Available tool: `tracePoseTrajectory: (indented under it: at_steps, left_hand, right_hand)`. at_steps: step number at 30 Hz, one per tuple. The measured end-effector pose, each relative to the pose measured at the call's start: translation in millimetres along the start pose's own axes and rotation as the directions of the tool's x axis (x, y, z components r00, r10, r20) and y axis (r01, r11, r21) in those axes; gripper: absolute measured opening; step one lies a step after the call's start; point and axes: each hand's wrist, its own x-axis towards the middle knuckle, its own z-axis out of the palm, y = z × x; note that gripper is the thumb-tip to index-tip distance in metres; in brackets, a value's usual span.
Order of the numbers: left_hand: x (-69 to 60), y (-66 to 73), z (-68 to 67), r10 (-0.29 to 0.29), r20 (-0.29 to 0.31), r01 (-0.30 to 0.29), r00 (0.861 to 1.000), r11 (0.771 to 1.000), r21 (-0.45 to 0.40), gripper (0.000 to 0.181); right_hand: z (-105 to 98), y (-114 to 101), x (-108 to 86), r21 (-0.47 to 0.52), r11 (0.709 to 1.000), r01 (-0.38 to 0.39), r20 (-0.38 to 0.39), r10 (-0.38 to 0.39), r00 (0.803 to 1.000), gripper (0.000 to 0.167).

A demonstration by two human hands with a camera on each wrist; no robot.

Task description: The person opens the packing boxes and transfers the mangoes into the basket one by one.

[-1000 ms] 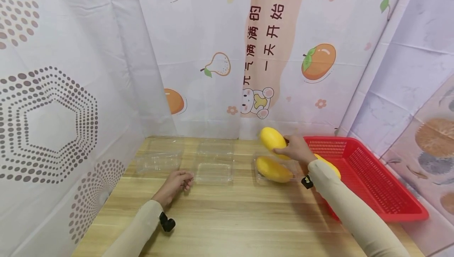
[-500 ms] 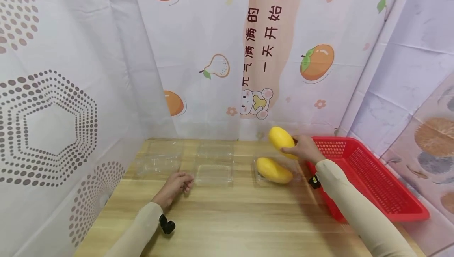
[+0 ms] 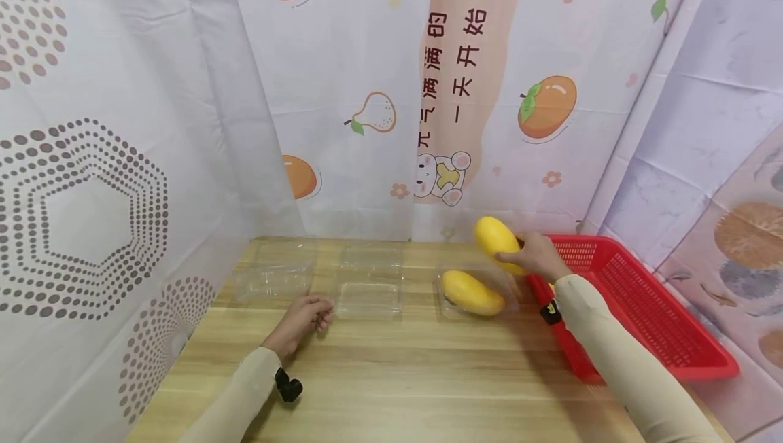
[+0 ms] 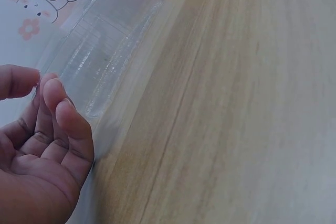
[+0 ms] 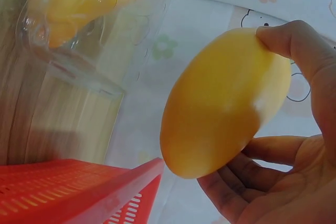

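My right hand [image 3: 541, 257] grips a smooth yellow mango [image 3: 497, 239] above the table's back edge, just left of the red basket. In the right wrist view the thumb lies on one side of this mango [image 5: 220, 103] and the fingers on the other. Below it, a second yellow mango [image 3: 472, 293] lies in a clear plastic box [image 3: 451, 308]. My left hand [image 3: 302, 321] rests on the table beside a clear box [image 3: 369, 300]. Its fingers are loosely bent and hold nothing in the left wrist view, with the clear plastic [image 4: 100, 56] just beyond them.
At the right stands the red perforated basket [image 3: 648, 307]; a sliver of yellow shows in it beside the right sleeve. Another clear box [image 3: 272, 281] with a raised lid is at the back left. A printed curtain [image 3: 349, 178] hangs behind the wooden table [image 3: 428, 375].
My right hand has moved right toward the basket, carrying the mango. The forearm now hides most of the yellow thing in the basket. My left hand has stayed in place.
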Motion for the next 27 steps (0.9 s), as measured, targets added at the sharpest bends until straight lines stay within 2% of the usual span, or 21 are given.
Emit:
tracePoseTrajectory:
  at_steps: [27]
  left_hand:
    - [-0.7,-0.4,0.0,0.003,0.008,-0.003,1.0,1.0,-0.021,0.03]
  right_hand:
    - [-21,32,-14.9,0.016,0.997,-0.077,-0.023,0.077,0.997,0.059]
